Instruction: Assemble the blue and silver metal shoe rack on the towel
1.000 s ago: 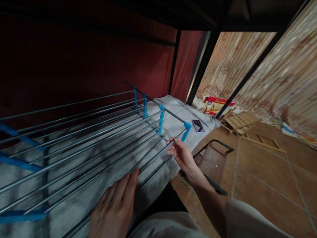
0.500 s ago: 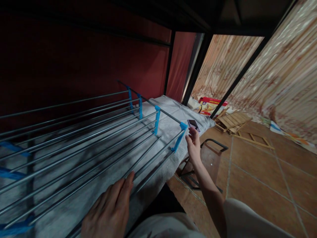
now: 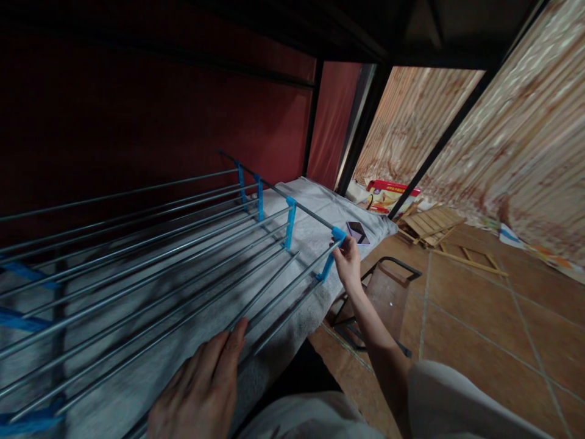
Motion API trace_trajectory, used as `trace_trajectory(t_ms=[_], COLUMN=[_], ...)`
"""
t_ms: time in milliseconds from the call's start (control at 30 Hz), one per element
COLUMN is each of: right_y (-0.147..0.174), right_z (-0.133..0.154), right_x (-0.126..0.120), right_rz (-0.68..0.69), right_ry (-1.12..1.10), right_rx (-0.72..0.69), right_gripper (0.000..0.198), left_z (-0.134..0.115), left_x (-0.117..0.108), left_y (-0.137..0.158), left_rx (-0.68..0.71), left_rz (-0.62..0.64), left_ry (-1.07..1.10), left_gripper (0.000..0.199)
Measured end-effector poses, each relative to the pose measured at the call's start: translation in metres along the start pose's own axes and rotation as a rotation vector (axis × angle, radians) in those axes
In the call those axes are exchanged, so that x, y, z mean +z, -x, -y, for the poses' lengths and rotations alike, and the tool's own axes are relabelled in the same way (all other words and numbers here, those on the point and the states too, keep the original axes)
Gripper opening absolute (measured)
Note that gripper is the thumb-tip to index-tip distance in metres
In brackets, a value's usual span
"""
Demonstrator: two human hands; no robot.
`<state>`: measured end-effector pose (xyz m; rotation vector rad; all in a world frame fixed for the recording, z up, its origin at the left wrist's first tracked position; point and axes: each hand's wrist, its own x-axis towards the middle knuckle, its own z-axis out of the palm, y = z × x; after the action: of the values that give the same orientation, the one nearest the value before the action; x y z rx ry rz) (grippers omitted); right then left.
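A shoe rack of thin metal tubes (image 3: pixel 183 268) and blue plastic brackets (image 3: pixel 289 222) lies across the bed. My left hand (image 3: pixel 198 381) is closed over a metal tube at the near side, fingers together; its grip underneath is partly hidden. One tube (image 3: pixel 269 283) slants out from under that hand, its far end apart from the side bar. At the right end, my right hand (image 3: pixel 347 261) pinches the blue corner connector (image 3: pixel 339 233), where a tube meets it. Just beyond that hand a phone (image 3: pixel 358 233) lies on the grey sheet (image 3: pixel 315 192).
Black bed-frame posts (image 3: pixel 365 134) rise at the far end, beside a dark red wall (image 3: pixel 183 110). A small black-framed stool (image 3: pixel 386 292) stands on the tiled floor to the right. Wooden slats (image 3: pixel 434 225) and a red box (image 3: pixel 393 189) lie further back by a patterned curtain (image 3: pixel 420 122).
My right hand has moved left from beside the phone onto the corner connector and closed on it. My left hand and the rack have barely moved.
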<state>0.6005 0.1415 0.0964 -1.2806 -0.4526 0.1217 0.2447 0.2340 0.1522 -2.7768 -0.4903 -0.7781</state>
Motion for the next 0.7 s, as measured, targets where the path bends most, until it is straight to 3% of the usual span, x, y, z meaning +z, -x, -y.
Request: trace_trajectory(t_ms=[100,700], right_y=[-0.0013,-0.0050], right_z=[-0.0002,-0.0004], right_x=[0.0041,0.0042], right_rz=[-0.076,-0.132], right_ry=[0.113,0.330], right_rx=[-0.128,-0.185], right_gripper=[0.028,0.022], left_z=[0.0010,0.0009], left_x=[-0.0005,-0.0009], left_y=[0.0008,0.0017], left_rx=[0.004,-0.017], left_rz=[-0.002,-0.015], left_ry=[-0.005,0.020], left_gripper=[0.044,0.041])
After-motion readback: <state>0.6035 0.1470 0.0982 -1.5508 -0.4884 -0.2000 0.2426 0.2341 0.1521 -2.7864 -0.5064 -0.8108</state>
